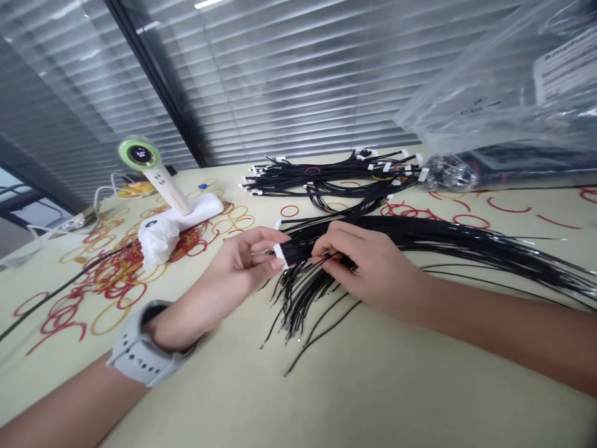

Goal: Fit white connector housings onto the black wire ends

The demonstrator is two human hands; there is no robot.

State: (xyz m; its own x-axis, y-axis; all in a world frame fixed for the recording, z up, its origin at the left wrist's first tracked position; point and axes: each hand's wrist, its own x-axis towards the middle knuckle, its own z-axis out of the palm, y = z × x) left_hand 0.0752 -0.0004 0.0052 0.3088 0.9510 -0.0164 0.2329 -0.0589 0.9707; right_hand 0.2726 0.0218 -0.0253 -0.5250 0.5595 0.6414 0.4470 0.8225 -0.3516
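My left hand (237, 264) grips a white plastic connector (280, 256) from which a dense bundle of thin black wires (420, 246) fans out to the right across the table. My right hand (364, 264) sits just beside the connector, its fingertips pinching one or more thin black wires close to it. Loose wire ends with bare metal tips (298, 311) hang below both hands. A grey smartwatch (142, 345) is strapped around my left wrist. The point where the pinched wire meets the connector is hidden by my fingers.
Finished black wire harnesses with white connectors (331, 177) lie at the back of the pale table (373, 379). Red and yellow rubber bands (109, 280) are scattered on both sides. A white handheld fan on a stand (156, 177), crumpled tissue (158, 242) and a clear plastic bag (489, 87) stand nearby.
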